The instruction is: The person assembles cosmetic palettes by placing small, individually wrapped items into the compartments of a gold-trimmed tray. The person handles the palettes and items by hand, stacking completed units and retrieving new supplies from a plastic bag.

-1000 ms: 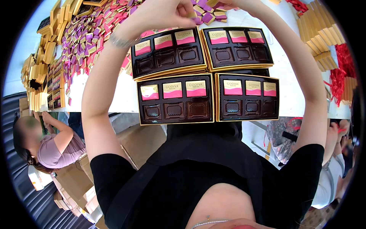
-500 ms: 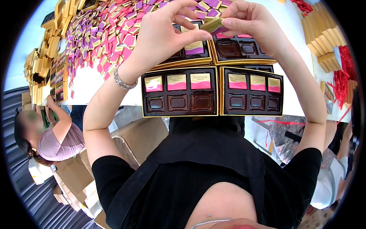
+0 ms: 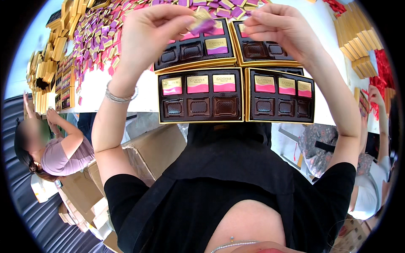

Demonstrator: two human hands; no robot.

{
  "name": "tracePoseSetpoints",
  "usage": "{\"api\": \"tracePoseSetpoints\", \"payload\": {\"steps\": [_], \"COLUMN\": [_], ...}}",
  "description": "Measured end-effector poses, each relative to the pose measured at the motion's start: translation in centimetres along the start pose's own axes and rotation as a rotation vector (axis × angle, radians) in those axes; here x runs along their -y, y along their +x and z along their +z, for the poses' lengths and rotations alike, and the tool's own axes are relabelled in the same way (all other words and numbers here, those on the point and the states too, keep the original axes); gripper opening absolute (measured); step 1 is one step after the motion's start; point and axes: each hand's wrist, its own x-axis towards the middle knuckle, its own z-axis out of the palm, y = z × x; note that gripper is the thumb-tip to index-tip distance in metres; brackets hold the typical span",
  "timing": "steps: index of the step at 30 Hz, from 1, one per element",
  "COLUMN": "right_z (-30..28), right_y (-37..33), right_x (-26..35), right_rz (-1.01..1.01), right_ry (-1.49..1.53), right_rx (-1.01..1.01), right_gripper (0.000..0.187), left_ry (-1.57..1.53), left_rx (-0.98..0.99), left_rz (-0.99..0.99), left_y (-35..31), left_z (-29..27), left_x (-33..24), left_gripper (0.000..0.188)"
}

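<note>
My left hand [image 3: 152, 36] pinches a gold-and-purple wrapped chocolate [image 3: 203, 25], blurred by motion, over the far left box [image 3: 195, 64]. One gold-and-purple chocolate [image 3: 217, 46] lies in that box's near right well, with pink-and-gold ones behind it. Curled fingers bring my right hand [image 3: 287, 31] together above the far right box [image 3: 270, 63]; what they hold, if anything, is hidden. Closest to me, the near left box [image 3: 200, 120] and near right box [image 3: 280, 119] each carry three pink-and-gold chocolates in the far row, with bare dark wells in front.
A wide heap of wrapped chocolates [image 3: 101, 40] spreads across the white table [image 3: 99, 95]. Gold boxes [image 3: 358, 38] are stacked at right, beside red ribbon shreds [image 3: 382, 80]. Cardboard cartons [image 3: 156, 145] stand below the table edge. A co-worker [image 3: 63, 156] is at the left, another [image 3: 373, 185] at the right.
The gold-and-purple chocolate, held by my right hand before, now appears in my left hand. My left hand has moved left, drawing away from the right. The co-worker at right has reached up.
</note>
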Motion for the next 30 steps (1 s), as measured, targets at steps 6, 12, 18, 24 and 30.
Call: {"api": "tracePoseSetpoints", "payload": {"steps": [6, 12, 18, 24, 30], "right_z": [4.8, 4.6, 4.4, 4.0, 2.5], "right_y": [-0.3, 0.3, 0.1, -0.5, -1.3], "right_x": [1.3, -0.8, -1.3, -0.5, -0.3], "right_rz": [0.120, -0.230, -0.226, -0.221, -0.165], "right_ry": [0.035, -0.207, -0.278, -0.342, -0.308], "right_rx": [0.045, 0.132, 0.040, 0.073, 0.086], "right_gripper": [0.011, 0.035, 0.034, 0.035, 0.029], "left_ry": [-0.241, -0.672, 0.551, 0.597, 0.804], "left_rx": [0.077, 0.145, -0.116, -0.036, -0.016], "left_rz": [-0.235, -0.420, 0.470, 0.260, 0.637], "left_y": [-0.5, -0.5, -1.6, -1.3, -4.3], "left_z": [0.9, 2.0, 3.5, 1.4, -3.7], "left_x": [0.6, 1.0, -0.1, 0.0, 3.8], "left_gripper": [0.021, 0.022, 0.036, 0.024, 0.016]}}
